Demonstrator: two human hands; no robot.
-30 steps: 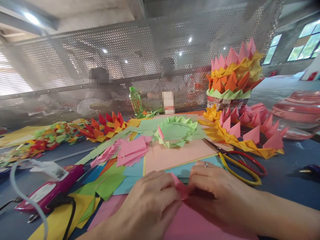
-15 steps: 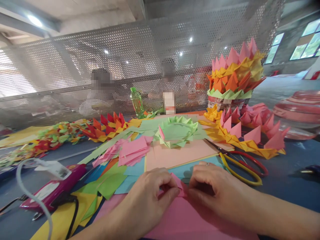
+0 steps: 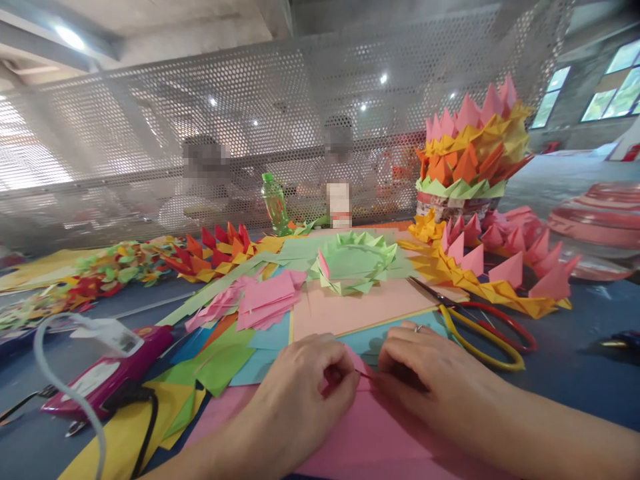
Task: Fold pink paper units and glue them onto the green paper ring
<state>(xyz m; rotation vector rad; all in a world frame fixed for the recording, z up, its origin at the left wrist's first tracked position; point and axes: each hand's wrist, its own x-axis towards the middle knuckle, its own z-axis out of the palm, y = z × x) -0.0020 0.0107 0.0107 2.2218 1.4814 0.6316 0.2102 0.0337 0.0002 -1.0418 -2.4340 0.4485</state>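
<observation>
A small pink piece of paper (image 3: 361, 365) stretches between my hands, partly hidden by the fingers. My left hand (image 3: 313, 380) pinches its left edge between thumb and forefinger. On the other side, my right hand (image 3: 423, 373), with a ring on one finger, is closed on the right edge. Both hands hover just over a large pink sheet (image 3: 360, 440) on the table. Beyond them stands a green ring of folded paper points (image 3: 345, 290), with one pink piece in it. Loose pink rectangles (image 3: 267, 300) lie in a pile to its left.
Yellow- and red-handled scissors (image 3: 480, 337) lie right of my right hand. At left is a purple power strip (image 3: 105, 377) with cords. Folded paper chains (image 3: 500, 280), a tiered paper basket (image 3: 463, 167) and a green bottle (image 3: 275, 207) stand farther back, before a perforated screen.
The pink paper has tilted between my fingers and now shows a thin dark edge. My hands have stayed almost in place.
</observation>
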